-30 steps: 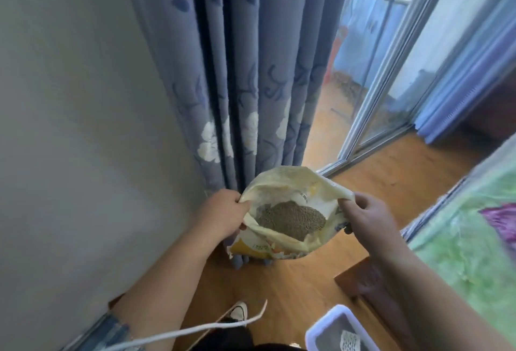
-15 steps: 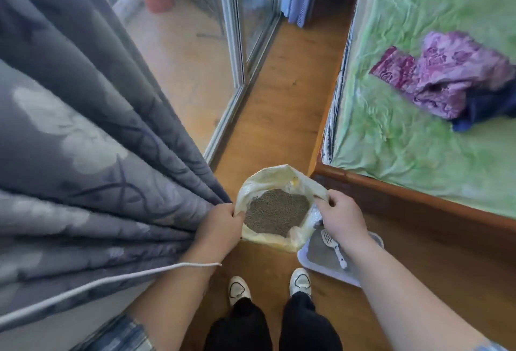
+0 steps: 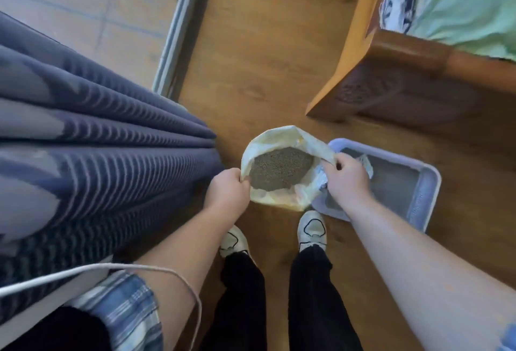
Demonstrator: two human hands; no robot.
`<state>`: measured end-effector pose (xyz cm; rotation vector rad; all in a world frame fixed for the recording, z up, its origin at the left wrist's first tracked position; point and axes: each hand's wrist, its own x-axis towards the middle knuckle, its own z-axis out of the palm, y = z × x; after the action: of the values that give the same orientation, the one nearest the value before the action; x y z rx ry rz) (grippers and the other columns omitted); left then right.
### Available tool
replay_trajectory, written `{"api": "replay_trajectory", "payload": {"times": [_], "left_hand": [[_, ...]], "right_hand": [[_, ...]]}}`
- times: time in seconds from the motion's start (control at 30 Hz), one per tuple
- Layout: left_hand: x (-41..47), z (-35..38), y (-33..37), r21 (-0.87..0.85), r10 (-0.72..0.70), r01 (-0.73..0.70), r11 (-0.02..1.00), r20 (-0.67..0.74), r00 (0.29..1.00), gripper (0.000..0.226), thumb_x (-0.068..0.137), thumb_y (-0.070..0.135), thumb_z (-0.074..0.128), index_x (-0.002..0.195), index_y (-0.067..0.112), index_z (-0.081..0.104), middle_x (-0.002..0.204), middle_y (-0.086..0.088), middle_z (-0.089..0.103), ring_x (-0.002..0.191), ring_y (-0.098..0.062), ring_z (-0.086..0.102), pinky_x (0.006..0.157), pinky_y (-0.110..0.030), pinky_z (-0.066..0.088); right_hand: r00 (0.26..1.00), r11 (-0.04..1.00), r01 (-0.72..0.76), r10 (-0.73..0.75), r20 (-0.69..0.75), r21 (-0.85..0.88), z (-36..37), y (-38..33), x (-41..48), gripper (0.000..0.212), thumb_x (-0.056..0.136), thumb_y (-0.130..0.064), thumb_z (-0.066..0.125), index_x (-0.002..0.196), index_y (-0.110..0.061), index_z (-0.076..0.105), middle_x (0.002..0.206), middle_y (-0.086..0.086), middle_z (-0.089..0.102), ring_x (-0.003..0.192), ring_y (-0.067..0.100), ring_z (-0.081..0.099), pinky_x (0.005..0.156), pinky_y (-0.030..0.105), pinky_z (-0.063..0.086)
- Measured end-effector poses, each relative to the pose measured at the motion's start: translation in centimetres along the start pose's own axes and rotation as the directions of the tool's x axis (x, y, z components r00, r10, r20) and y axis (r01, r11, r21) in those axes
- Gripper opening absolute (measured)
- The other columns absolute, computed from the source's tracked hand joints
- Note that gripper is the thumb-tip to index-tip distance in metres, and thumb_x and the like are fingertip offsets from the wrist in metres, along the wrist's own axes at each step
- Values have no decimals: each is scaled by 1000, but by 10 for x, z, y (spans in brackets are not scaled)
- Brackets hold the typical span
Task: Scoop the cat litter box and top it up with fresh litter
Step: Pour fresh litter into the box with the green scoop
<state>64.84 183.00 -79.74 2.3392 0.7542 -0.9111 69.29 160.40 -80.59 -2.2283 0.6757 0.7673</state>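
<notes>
A crinkled, pale yellow bag (image 3: 282, 138) with its round mouth spread wide is held above the wood-grain floor (image 3: 259, 52), and fine grey-brown litter (image 3: 279, 168) is seen inside it. Its rim is pinched on one side by the clenched left hand (image 3: 227, 190) and on the other by the clenched right hand (image 3: 347, 180). A smooth, rounded lavender tray (image 3: 427, 191) lies just beside, partly covered by the bag and right hand, with a pleated grey curtain (image 3: 97, 155) to the left, a carved wooden bed (image 3: 391, 80) beyond, and white shoes (image 3: 311, 229) below.

A home bedroom, wooden bed (image 3: 360, 52) with green sheet (image 3: 469, 7), blue curtain (image 3: 97, 155), wood floor (image 3: 259, 57), sliding door track (image 3: 181, 27)
</notes>
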Motion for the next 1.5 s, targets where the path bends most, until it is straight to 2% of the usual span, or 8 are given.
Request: {"api": "replay_trajectory", "payload": {"times": [0.27,0.53,0.67,0.77,1.07,1.2,1.37,1.5], "left_hand": [[116,106,-49,97,-30,26,995,44,999,22,95,29,49,90,17,66,85,-2,68,79,-24,65,70,-34,54],[111,122,-75,-3,-186,187,982,114,976,21,93,28,48,110,19,57,106,-4,65,93,-25,61,74,-33,46],[62,73,-53,31,-102,99,995,151,983,35,93,25,47,127,22,48,119,-1,62,105,-25,60,82,-36,47],[12,14,-26,150,-13,0,989,87,996,33,93,22,48,126,23,49,120,0,61,108,-26,60,77,-36,45],[-191,-187,40,333,324,-258,907,-161,932,34,88,24,47,122,19,53,120,1,57,111,-26,55,86,-42,48],[-287,-260,62,271,443,-366,890,-320,838,37,87,24,46,123,17,52,112,2,55,108,-23,53,84,-40,45],[-383,-320,68,239,503,-445,863,-481,718,52,91,30,53,141,17,43,131,-3,53,123,-23,47,104,-41,40],[-427,-341,58,273,529,-458,846,-540,655,50,88,39,46,134,19,46,128,-5,54,121,-26,48,102,-44,41]], "right_hand": [[995,980,13,7,102,-197,89,62,104,29,101,-29,49,99,-2,60,81,8,55,64,20,45,51,30,30],[972,935,50,34,231,-351,111,61,102,17,94,-34,52,82,-21,51,76,-3,55,67,20,50,58,32,36],[961,931,-17,116,249,-366,78,32,60,26,89,-22,44,110,-28,58,103,-1,59,89,25,56,80,38,54],[960,929,7,98,264,-371,38,-2,12,34,91,-20,42,120,-31,56,111,0,59,94,23,53,78,33,45],[956,912,266,-206,210,-313,-127,-141,-215,48,92,-17,38,138,-24,51,141,2,51,118,27,53,93,41,49],[887,834,459,-451,100,-307,-190,-192,-319,52,93,-12,46,145,-18,45,151,1,41,141,22,30,115,37,28],[754,718,626,-657,3,-303,-234,-218,-422,59,97,-19,49,153,-22,32,160,0,27,148,16,16,123,32,12],[649,609,714,-761,0,-345,-255,-227,-467,62,99,-27,48,156,-28,25,163,-3,19,151,15,8,124,33,8]]}}
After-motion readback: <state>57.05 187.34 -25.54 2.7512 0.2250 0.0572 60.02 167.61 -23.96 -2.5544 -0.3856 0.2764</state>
